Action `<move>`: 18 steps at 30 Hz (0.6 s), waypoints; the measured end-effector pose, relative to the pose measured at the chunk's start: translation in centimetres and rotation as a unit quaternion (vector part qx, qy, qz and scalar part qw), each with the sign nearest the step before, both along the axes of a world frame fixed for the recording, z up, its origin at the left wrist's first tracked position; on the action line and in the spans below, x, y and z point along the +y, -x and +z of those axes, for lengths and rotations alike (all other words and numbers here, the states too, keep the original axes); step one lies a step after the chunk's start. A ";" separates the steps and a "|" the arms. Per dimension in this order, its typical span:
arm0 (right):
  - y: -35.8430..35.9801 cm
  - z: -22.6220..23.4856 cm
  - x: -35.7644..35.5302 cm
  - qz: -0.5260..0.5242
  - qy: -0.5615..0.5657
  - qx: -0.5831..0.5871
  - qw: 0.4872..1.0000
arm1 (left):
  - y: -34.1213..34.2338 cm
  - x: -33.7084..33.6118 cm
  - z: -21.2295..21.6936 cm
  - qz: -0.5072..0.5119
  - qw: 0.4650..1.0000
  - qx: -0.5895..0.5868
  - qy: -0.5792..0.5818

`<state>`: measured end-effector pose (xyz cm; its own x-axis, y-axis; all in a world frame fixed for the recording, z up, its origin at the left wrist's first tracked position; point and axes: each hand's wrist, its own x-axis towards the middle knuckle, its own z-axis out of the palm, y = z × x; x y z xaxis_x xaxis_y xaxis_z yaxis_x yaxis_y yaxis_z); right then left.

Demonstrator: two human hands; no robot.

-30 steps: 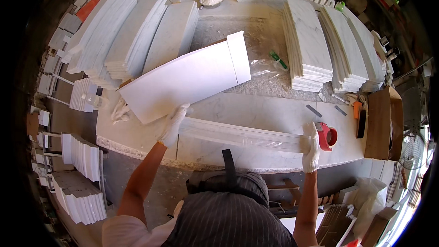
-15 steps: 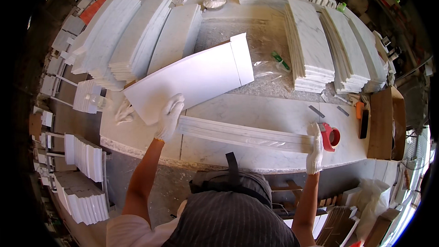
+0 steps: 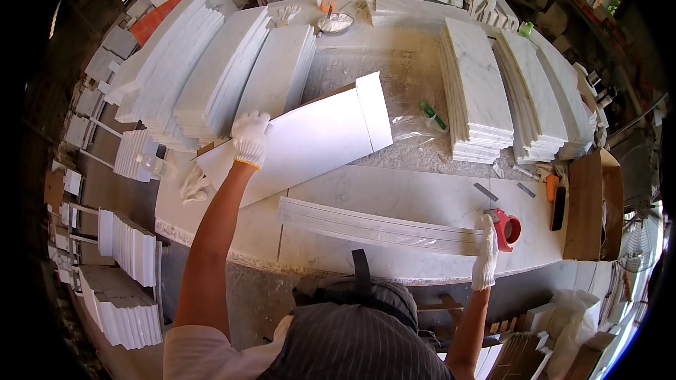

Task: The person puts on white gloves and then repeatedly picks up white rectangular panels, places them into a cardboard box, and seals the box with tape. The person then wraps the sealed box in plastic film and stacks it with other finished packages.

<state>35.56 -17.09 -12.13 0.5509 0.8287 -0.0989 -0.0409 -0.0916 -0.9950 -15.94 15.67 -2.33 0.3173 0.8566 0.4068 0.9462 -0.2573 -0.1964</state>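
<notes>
My left hand (image 3: pixel 252 139), in a white knit glove, is at the far left edge of a white cardboard carton (image 3: pixel 317 130), its fingers curled over that edge. The carton lies flat and slanted, with a folded flap at its right end. In front of it lies a bundle of narrow white marble strips (image 3: pixel 380 226), side by side. My right hand (image 3: pixel 485 257), gloved too, rests edge-on against the bundle's right end with fingers stretched out. Right beside those fingers stands a red tape dispenser (image 3: pixel 504 229).
Marble slab stacks stand at the left (image 3: pixel 218 70) and right (image 3: pixel 479 91) of the table. A green-handled tool (image 3: pixel 432 115) lies on plastic film behind the carton. An open cardboard box (image 3: pixel 591 204) is at the right, a loose glove (image 3: pixel 193 184) at the left, a bowl of white powder (image 3: pixel 335 23) at the back.
My left hand has moved from the carton's near edge, by the strips, across to its far left edge. My right hand stays at the strips' end. The whole view has shifted slightly.
</notes>
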 end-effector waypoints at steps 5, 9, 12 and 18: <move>-1.3 3.7 -0.4 -0.009 0.013 -0.050 0.999 | 0.2 -0.8 2.3 -0.048 0.998 0.015 -0.038; -1.7 12.2 2.4 -0.042 -0.013 -0.151 0.988 | -3.3 -1.1 8.0 -0.121 0.983 0.035 -0.131; 0.7 21.3 5.4 0.022 -0.061 -0.219 0.974 | -5.8 -0.7 12.2 -0.184 0.967 0.031 -0.171; 4.3 32.7 13.5 0.300 -0.216 -0.558 0.743 | -12.4 -1.2 20.8 -0.216 0.971 -0.091 -0.053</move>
